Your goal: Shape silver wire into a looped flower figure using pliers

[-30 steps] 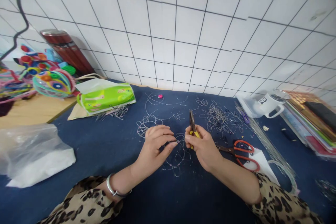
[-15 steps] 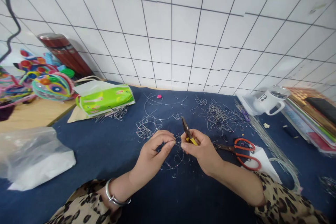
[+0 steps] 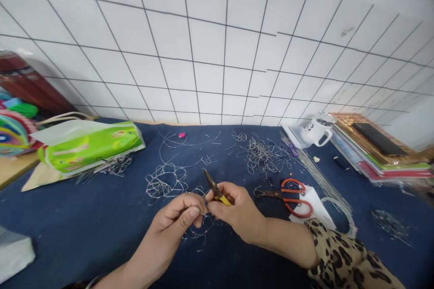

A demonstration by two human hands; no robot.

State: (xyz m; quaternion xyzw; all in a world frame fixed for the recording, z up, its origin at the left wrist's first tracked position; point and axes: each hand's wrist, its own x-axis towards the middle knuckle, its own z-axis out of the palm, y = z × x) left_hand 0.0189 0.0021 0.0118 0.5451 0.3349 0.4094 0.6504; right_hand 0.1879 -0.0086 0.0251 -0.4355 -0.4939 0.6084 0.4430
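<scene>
My left hand (image 3: 176,219) pinches a thin beaded wire piece (image 3: 200,230) between thumb and forefinger, just above the dark blue cloth (image 3: 101,216). My right hand (image 3: 237,212) is closed round small yellow-handled pliers (image 3: 215,187), whose dark jaws point up and to the left. The fingertips of both hands meet at the wire. More of the looped wire hangs below the hands onto the cloth.
Red-handled scissors (image 3: 288,194) lie right of my right hand on a white paper scrap. Wire flower shapes (image 3: 166,183) and a tangle of wire bits (image 3: 261,153) lie behind. A green tissue pack (image 3: 91,144) sits left, a white mug (image 3: 317,128) and stacked books (image 3: 379,149) right.
The view has swung to the right and the hands sit lower in frame. The pliers tilted further left. Both hands keep their hold on wire and pliers.
</scene>
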